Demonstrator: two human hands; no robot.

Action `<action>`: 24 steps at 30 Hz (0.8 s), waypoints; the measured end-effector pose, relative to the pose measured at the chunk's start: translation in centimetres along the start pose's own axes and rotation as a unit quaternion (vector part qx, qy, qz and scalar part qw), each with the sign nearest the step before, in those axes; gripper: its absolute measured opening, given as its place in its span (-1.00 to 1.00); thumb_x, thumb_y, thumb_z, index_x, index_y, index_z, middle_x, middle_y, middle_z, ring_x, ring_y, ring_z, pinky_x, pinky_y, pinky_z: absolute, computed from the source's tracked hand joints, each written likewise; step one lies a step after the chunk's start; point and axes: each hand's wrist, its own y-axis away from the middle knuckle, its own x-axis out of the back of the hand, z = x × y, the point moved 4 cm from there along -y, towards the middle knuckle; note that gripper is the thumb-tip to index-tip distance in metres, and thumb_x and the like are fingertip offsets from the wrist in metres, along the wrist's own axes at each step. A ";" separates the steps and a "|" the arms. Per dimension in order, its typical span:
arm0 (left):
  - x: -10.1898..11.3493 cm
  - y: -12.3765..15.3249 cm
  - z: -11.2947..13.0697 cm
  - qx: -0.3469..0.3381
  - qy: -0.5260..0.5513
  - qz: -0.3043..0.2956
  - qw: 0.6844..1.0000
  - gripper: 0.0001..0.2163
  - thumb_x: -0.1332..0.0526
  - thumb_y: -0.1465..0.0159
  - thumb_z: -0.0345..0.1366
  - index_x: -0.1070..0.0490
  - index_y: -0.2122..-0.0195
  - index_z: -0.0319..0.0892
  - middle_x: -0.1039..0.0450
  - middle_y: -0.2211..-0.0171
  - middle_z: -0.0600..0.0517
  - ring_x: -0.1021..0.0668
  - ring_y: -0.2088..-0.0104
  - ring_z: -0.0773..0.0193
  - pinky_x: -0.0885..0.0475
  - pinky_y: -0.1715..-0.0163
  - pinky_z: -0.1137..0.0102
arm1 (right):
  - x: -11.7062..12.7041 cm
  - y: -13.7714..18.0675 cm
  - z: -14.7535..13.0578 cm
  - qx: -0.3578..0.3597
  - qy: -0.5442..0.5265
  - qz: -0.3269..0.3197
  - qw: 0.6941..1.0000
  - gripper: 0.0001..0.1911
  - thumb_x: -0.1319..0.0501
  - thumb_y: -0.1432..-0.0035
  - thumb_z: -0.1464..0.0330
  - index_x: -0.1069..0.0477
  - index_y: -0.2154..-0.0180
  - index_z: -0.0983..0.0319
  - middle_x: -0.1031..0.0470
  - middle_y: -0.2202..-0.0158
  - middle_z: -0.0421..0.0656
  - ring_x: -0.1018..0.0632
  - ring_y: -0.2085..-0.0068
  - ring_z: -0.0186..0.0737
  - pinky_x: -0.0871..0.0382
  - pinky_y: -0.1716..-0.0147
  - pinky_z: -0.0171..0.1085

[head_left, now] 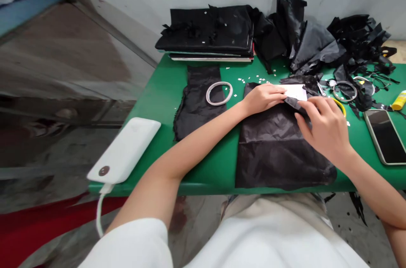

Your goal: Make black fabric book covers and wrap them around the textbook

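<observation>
A black fabric sheet [272,145] lies on the green table [165,90] in front of me. A white card [296,91] rests at its top edge. My left hand [261,98] lies on the fabric with its fingertips pressed on the card's left side. My right hand [323,126] pinches the folded black fabric edge just below the card, fingers closed on it.
A roll of clear tape [219,93] sits on a second black fabric strip [196,101]. Stacked black fabric [209,31] and crumpled scraps [317,39] line the wall. A white power bank [125,149] lies left, a phone [385,135], yellow tube [399,101] and rings [345,90] right.
</observation>
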 end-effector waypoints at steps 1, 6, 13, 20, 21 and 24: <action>0.0 0.1 0.1 0.000 0.001 -0.003 1.000 -0.71 -0.10 -0.47 -0.15 -0.58 0.04 -0.11 -0.62 -0.03 -0.15 -0.62 -0.10 0.14 -0.48 -0.10 0.19 | -1.1 -0.9 0.5 -0.025 0.020 -0.015 0.999 -0.69 -0.07 -0.39 0.24 -0.47 0.06 0.29 -0.50 0.14 0.07 -0.46 0.12 0.04 -0.38 0.12 -0.05; 0.0 0.2 0.3 -0.010 0.015 0.000 1.000 -0.68 -0.11 -0.46 -0.08 -0.61 0.11 -0.10 -0.64 0.02 -0.17 -0.64 -0.06 0.11 -0.51 -0.05 0.16 | -6.6 -2.6 2.4 -0.083 0.062 -0.061 0.993 -0.68 -0.05 -0.37 0.19 -0.38 0.15 0.31 -0.41 0.18 0.14 -0.38 0.16 0.08 -0.28 0.23 -0.09; -0.1 0.3 0.1 0.021 0.036 0.005 0.999 -0.73 -0.17 -0.43 -0.13 -0.59 0.05 -0.13 -0.64 0.02 -0.13 -0.63 -0.06 0.14 -0.50 -0.10 0.22 | -9.0 -1.3 2.5 -0.057 0.099 -0.067 0.991 -0.71 -0.05 -0.38 0.21 -0.38 0.26 0.28 -0.43 0.25 0.09 -0.37 0.23 0.03 -0.21 0.28 -0.12; -0.2 0.3 -0.1 0.052 0.053 -0.009 0.997 -0.71 -0.22 -0.40 -0.15 -0.53 -0.03 -0.19 -0.61 0.00 -0.16 -0.61 -0.08 0.10 -0.47 -0.12 0.21 | -9.5 -1.6 2.1 0.014 0.078 -0.092 0.993 -0.69 0.02 -0.42 0.36 -0.46 0.27 0.26 -0.45 0.30 0.01 -0.37 0.23 -0.03 -0.16 0.25 -0.15; -0.2 0.3 -0.1 0.053 0.058 -0.014 0.997 -0.72 -0.22 -0.40 -0.16 -0.53 -0.02 -0.18 -0.61 -0.01 -0.15 -0.61 -0.08 0.10 -0.46 -0.13 0.21 | -9.6 -1.6 2.0 0.029 0.068 -0.095 0.993 -0.69 0.02 -0.42 0.38 -0.47 0.27 0.26 -0.46 0.30 0.00 -0.36 0.24 -0.05 -0.16 0.24 -0.16; -0.3 0.3 -0.3 0.063 0.068 -0.027 0.995 -0.76 -0.22 -0.40 -0.20 -0.54 -0.01 -0.15 -0.60 -0.02 -0.13 -0.60 -0.10 0.11 -0.46 -0.15 0.21 | -9.8 -1.6 1.9 0.082 0.050 -0.107 0.990 -0.70 0.00 -0.43 0.39 -0.48 0.25 0.26 -0.47 0.29 -0.03 -0.37 0.24 -0.09 -0.18 0.22 -0.19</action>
